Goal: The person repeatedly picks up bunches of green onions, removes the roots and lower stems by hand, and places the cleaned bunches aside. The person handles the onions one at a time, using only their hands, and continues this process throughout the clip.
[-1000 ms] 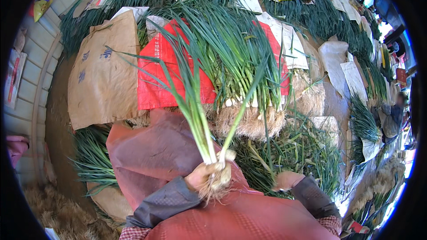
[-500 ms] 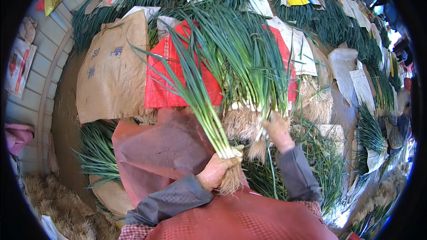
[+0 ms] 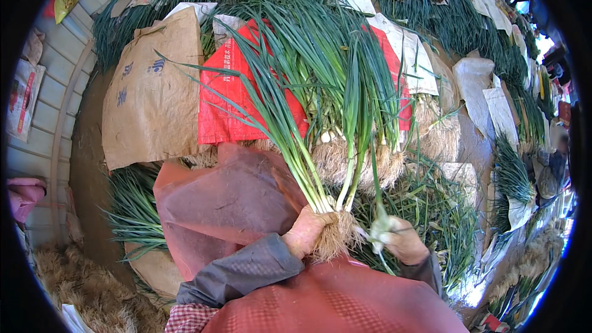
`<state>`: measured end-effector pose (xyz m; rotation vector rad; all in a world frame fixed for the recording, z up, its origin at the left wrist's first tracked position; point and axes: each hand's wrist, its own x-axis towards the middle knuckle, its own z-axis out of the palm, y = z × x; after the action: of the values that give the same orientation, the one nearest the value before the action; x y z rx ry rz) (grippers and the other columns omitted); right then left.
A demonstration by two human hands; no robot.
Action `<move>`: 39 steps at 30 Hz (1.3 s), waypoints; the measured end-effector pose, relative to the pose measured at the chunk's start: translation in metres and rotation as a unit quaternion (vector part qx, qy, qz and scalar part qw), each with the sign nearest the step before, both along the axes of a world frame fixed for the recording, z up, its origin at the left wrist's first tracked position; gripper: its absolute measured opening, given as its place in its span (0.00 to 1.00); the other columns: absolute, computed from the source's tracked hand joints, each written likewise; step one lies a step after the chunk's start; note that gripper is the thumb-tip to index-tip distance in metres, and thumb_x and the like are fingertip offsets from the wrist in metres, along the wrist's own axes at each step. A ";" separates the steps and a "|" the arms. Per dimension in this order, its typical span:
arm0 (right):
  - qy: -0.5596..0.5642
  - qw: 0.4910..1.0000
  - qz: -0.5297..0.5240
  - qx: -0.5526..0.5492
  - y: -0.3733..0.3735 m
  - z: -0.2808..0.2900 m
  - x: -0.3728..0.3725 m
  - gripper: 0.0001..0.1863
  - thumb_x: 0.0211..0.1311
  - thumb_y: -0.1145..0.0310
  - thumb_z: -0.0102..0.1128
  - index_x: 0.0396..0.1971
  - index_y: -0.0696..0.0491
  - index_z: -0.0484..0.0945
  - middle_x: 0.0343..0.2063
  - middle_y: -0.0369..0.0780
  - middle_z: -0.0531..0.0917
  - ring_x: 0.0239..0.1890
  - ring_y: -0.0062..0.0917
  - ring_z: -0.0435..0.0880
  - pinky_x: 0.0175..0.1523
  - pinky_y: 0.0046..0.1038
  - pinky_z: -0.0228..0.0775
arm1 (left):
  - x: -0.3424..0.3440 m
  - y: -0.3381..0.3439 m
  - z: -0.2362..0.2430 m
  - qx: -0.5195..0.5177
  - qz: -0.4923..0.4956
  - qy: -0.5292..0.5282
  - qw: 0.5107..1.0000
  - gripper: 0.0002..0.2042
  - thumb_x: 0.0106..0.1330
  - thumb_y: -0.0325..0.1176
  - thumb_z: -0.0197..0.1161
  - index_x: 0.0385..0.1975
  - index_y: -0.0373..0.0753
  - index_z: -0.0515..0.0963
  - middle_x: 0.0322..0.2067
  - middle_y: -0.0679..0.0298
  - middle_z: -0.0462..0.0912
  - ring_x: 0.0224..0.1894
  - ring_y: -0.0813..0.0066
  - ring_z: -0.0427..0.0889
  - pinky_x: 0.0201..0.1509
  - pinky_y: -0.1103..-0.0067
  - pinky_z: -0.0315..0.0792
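My left hand is closed around the white stems of a bunch of green onions, just above their tangled roots. The long green leaves fan up and away from me. To the right of those roots, my right hand is closed on a thin, pale-based leaf strip, smeared by motion. Beyond both hands lies a larger heap of green onions, bulbs and roots toward me, on a red woven sack.
A brown sack lies at the left, next to a dark red cover. Loose leaves pile up at the right. More covered onion rows stretch along the back. A heap of dry roots sits at the lower left.
My right hand has come from the heap toward me, down to beside the left hand's roots. More onion stalks now stand in the left hand's bunch, on its right side.
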<state>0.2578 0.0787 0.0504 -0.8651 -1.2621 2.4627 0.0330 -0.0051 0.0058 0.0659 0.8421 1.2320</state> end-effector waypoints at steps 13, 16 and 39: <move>-0.121 0.982 -0.054 0.135 0.050 -0.039 -0.078 0.20 0.63 0.59 0.53 0.48 0.58 0.75 0.28 0.34 0.79 0.22 0.15 0.73 0.27 0.17 0.65 | -0.007 -0.008 0.004 -0.005 -0.040 -0.094 0.995 0.17 0.56 0.18 0.48 0.47 0.28 0.71 0.38 0.52 0.79 0.36 0.61 0.81 0.42 0.70 0.78; -0.044 0.991 -0.115 0.059 0.055 -0.032 -0.116 0.12 0.62 0.64 0.55 0.39 0.55 0.78 0.23 0.33 0.78 0.19 0.12 0.70 0.23 0.14 0.60 | -0.019 -0.016 0.009 0.009 -0.006 -0.119 0.993 0.16 0.60 0.21 0.49 0.49 0.27 0.70 0.41 0.52 0.79 0.42 0.62 0.81 0.46 0.70 0.77; -0.088 0.982 -0.146 -0.085 -0.016 -0.015 0.029 0.10 0.58 0.71 0.59 0.35 0.60 0.71 0.28 0.40 0.77 0.25 0.23 0.77 0.30 0.24 0.71 | -0.011 -0.019 0.013 -0.022 -0.006 -0.081 0.996 0.15 0.59 0.18 0.54 0.48 0.31 0.71 0.36 0.56 0.79 0.37 0.65 0.82 0.41 0.70 0.79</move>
<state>0.2864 0.0625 0.0353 -1.2398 -0.9051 2.3207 0.0222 -0.0239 0.0183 -0.0639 0.7264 1.1900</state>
